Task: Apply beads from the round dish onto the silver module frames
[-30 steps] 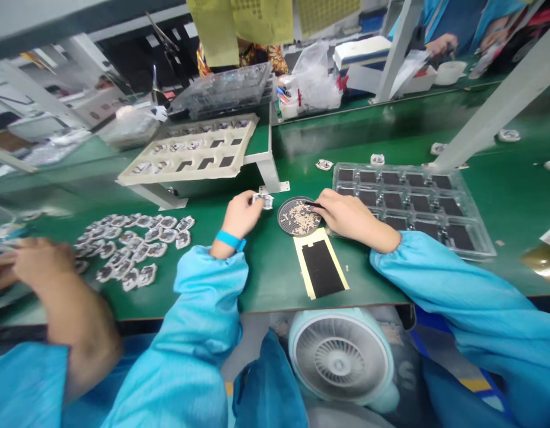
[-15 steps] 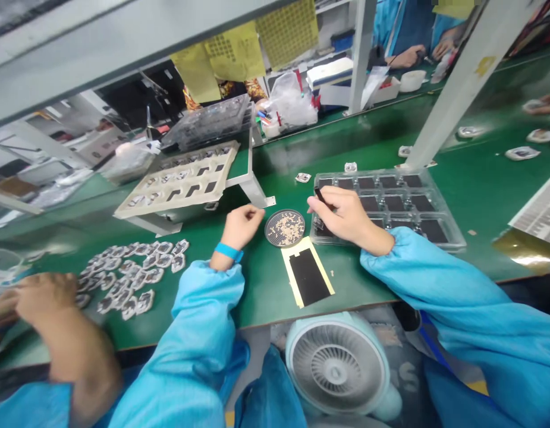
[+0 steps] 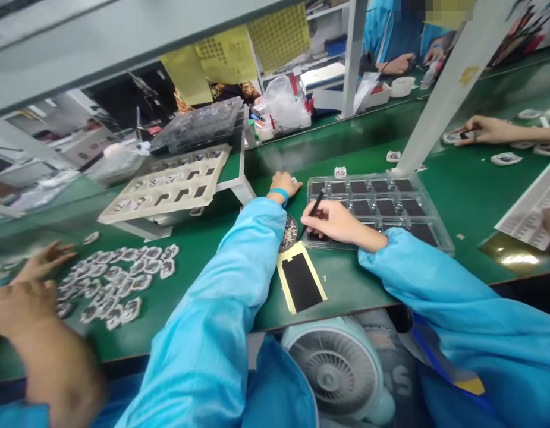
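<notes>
Two hands at work on the green bench (image 3: 359, 291), grips differ. Right hand (image 3: 332, 221): narrow hold, thumb and fingers closed around a thin black tool (image 3: 318, 203). Tool is tilted, upper end sticking out above the fingers, lower end pointing down just beside the round dish (image 3: 295, 222). Hand sits over the left edge of the clear tray (image 3: 444, 238) with black pads.

Left hand (image 3: 283, 183): reached out beyond the dish, palm down. Small white part (image 3: 294, 181) is right at its fingertips, on the right side, partly covered by them. Can't tell if it's pinched or just touched. Left sleeve (image 3: 257, 238) hides part of the dish; beige bits show in the rest.

Black sheet (image 3: 302, 282) on yellow backing lies just in front of the dish, toward the bench edge. Another white part (image 3: 340, 172) sits behind the clear tray, apart from both hands.
</notes>
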The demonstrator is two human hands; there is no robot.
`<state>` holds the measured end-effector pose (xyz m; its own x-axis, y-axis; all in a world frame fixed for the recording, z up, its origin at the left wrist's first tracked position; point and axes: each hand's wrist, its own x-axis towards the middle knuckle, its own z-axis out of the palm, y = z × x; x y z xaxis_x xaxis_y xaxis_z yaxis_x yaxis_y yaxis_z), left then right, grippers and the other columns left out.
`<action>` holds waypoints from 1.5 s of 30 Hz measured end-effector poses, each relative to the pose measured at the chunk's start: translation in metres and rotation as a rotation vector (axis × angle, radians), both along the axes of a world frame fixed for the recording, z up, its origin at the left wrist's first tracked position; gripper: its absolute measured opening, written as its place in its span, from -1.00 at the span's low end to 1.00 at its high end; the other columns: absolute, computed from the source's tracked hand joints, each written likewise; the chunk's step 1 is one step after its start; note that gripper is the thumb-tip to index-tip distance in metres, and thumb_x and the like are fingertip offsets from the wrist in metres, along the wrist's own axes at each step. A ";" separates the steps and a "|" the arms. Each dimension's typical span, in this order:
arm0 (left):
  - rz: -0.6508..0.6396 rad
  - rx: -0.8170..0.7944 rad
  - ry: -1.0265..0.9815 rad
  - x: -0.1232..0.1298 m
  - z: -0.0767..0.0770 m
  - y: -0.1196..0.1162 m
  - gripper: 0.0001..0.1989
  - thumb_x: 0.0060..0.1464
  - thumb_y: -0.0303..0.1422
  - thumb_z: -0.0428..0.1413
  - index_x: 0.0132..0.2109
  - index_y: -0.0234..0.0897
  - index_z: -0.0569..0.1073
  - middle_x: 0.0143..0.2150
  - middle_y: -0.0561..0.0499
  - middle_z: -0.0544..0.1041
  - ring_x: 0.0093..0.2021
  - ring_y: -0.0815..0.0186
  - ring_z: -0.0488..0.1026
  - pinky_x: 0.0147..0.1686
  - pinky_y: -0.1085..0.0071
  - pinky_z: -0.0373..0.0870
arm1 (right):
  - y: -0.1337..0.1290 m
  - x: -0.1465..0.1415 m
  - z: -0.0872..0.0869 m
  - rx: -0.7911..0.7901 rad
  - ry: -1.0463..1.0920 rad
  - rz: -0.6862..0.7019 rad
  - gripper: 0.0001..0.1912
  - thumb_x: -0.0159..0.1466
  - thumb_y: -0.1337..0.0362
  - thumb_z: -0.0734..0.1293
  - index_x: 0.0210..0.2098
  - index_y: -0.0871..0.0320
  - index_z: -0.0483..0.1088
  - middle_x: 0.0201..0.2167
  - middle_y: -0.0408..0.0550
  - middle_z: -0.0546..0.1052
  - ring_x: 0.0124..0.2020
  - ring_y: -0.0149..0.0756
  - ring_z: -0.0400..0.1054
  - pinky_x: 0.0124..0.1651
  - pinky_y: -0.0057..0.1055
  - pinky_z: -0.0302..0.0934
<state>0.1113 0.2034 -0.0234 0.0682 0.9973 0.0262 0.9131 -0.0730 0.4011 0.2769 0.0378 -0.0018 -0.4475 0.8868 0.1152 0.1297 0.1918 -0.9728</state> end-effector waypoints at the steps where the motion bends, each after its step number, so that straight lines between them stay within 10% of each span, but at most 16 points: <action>1: -0.002 -0.005 -0.024 -0.004 0.003 -0.004 -0.57 0.07 -0.13 0.29 -0.10 -0.44 0.50 0.05 -0.39 0.44 0.16 -0.11 0.39 0.17 0.10 0.30 | 0.000 0.003 0.001 0.011 0.000 0.046 -0.57 0.20 -0.03 0.43 -0.23 0.25 0.48 -0.40 -0.06 0.55 -0.45 -0.47 0.38 -0.35 -0.50 0.28; 5: -0.028 0.027 -0.261 -0.029 0.019 -0.052 -0.55 0.08 -0.10 0.29 -0.06 -0.35 0.40 -0.10 -0.18 0.54 -0.09 0.17 0.53 -0.02 0.26 0.44 | -0.006 0.005 0.000 0.072 -0.098 0.155 -0.66 0.18 0.06 0.46 -0.23 0.22 0.55 -0.23 -0.03 0.59 -0.26 -0.42 0.46 -0.15 -0.45 0.36; 9: -0.142 -0.125 -0.949 -0.059 0.026 -0.139 -0.35 -0.15 -0.31 0.43 0.02 -0.30 0.29 -0.19 -0.08 0.58 -0.22 0.23 0.57 -0.19 0.30 0.53 | -0.015 -0.006 -0.011 0.131 -0.123 0.141 -0.66 0.20 0.06 0.45 -0.18 0.20 0.56 -0.20 -0.03 0.60 -0.24 -0.40 0.47 -0.09 -0.41 0.37; 15: -0.127 -0.221 -1.029 -0.084 0.011 -0.219 -0.41 -0.16 -0.32 0.46 0.02 -0.29 0.43 -0.09 -0.10 0.58 -0.16 0.26 0.58 -0.19 0.40 0.55 | -0.015 -0.011 -0.022 0.233 -0.180 0.065 -0.69 0.24 0.07 0.42 -0.17 0.17 0.55 -0.20 -0.07 0.58 -0.26 -0.46 0.44 -0.12 -0.46 0.36; 35: 0.015 -0.346 -1.140 -0.069 0.000 -0.230 -0.75 0.14 -0.41 0.18 -0.03 -0.37 0.44 -0.29 -0.10 0.63 -0.54 0.34 0.57 -0.70 0.61 0.29 | -0.024 -0.011 -0.007 0.240 -0.108 -0.005 -0.76 0.22 0.12 0.46 -0.26 0.18 0.52 -0.28 -0.04 0.58 -0.28 -0.38 0.47 -0.15 -0.36 0.42; 45: 0.018 -0.301 -1.174 -0.070 -0.007 -0.229 -0.68 0.13 -0.31 0.23 -0.01 -0.37 0.45 -0.36 -0.09 0.62 -0.57 0.32 0.55 -0.72 0.59 0.17 | -0.038 -0.019 -0.002 0.694 -0.102 -0.156 -0.90 0.21 0.32 0.46 -0.26 0.06 0.53 -0.26 -0.09 0.62 -0.18 -0.28 0.50 -0.01 -0.16 0.43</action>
<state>0.0416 -0.0255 -0.0307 0.1448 0.9747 -0.1701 -0.0182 0.1745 0.9845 0.2574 -0.0002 -0.0035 -0.3599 0.6785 0.6404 0.2900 0.7337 -0.6144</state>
